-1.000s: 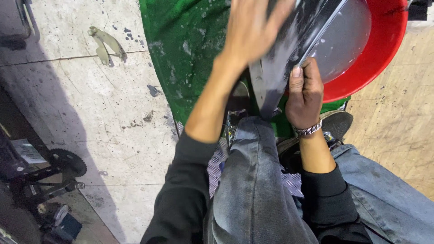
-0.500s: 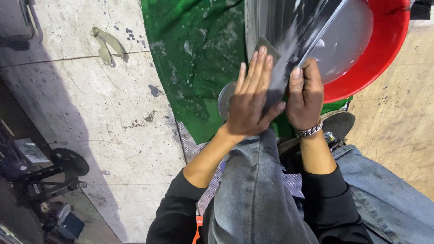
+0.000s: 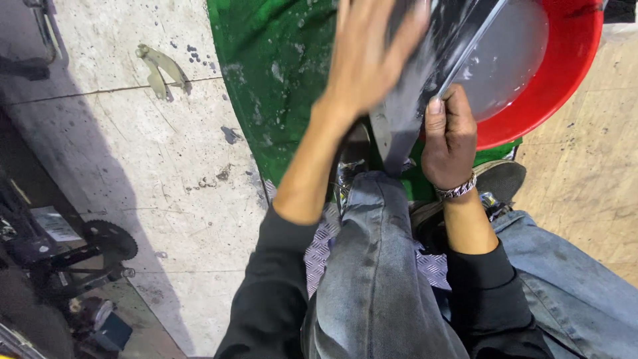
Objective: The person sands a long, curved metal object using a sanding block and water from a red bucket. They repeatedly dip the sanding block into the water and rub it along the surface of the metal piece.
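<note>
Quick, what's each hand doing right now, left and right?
Left hand: open, fingers spread flat against the wet dark panel.
Right hand: closed, gripping the panel's lower edge beside the red basin.

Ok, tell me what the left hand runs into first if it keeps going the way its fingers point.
The left hand lies flat on the wet dark panel, fingers toward the picture's top edge. Going on, it would slide along that panel; nothing else shows in that line, though the frame cuts it off.
</note>
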